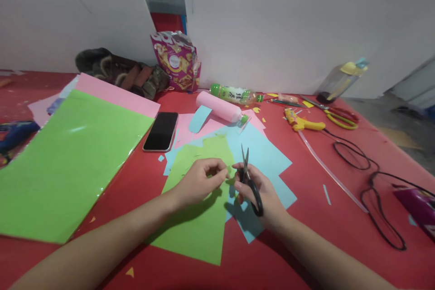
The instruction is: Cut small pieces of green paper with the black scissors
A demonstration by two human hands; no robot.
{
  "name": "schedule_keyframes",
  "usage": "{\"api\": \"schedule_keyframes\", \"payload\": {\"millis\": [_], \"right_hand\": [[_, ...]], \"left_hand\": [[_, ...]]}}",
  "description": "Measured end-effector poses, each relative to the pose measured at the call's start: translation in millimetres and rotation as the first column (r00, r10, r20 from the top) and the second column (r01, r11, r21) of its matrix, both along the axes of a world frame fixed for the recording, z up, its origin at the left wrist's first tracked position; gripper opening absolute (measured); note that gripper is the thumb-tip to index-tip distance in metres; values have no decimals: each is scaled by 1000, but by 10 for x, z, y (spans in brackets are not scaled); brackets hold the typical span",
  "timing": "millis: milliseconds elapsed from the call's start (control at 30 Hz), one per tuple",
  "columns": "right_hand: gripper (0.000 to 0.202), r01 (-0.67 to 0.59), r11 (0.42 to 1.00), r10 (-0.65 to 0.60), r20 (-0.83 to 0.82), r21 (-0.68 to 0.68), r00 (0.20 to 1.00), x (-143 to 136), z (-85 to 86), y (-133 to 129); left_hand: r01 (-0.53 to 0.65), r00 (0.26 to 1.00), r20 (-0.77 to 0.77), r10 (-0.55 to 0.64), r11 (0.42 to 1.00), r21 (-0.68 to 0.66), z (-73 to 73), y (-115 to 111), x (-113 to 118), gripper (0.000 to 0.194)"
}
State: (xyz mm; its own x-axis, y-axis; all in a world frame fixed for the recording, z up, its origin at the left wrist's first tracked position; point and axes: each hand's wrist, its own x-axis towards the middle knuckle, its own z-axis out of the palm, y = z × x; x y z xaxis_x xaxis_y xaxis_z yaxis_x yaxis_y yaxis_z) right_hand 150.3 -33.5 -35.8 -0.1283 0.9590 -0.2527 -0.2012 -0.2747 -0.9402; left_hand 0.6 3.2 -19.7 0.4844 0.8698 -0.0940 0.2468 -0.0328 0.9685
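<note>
Black-handled scissors are in my right hand, their blades slightly apart and pointing up, away from me. My left hand is pinched around a small green paper piece, just left of the scissors. Under both hands lie a green sheet and light blue sheets. Beyond them a bottle wrapped in pink paper rests on its side, with a light blue strip against it.
On the red table lie a phone, a large green sheet pack, a yellow glue gun with a black cable, red-and-yellow scissors, a green-labelled bottle and a snack bag. A clear bottle stands back right.
</note>
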Motion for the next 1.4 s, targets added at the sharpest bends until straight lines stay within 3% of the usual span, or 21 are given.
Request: {"api": "schedule_keyframes", "payload": {"millis": [267, 467, 633, 767, 1033, 1400], "right_hand": [[52, -229, 973, 229, 34, 0, 973, 15, 8, -77], [59, -271, 961, 269, 43, 53, 962, 65, -17, -128], [59, -260, 940, 229, 157, 220, 961, 90, 97, -77], [57, -239, 936, 226, 79, 258, 971, 71, 98, -54], [39, -18, 989, 32, -97, 143, 995, 6, 23, -72], [48, -18, 999, 12, -109, -51, 994, -19, 87, -77]], "left_hand": [[-54, 997, 58, 51, 997, 52, 97, 84, -8, 15], [-88, 991, 109, 78, 992, 90, 177, 138, 69, 13], [-109, 989, 115, 98, 990, 93, 236, 149, 128, 14], [-115, 988, 117, 102, 987, 113, 253, 148, 130, 15], [-201, 972, 155, 177, 967, 154, 269, 120, 105, 15], [-190, 975, 146, 168, 971, 148, 285, 109, 28, 15]]}}
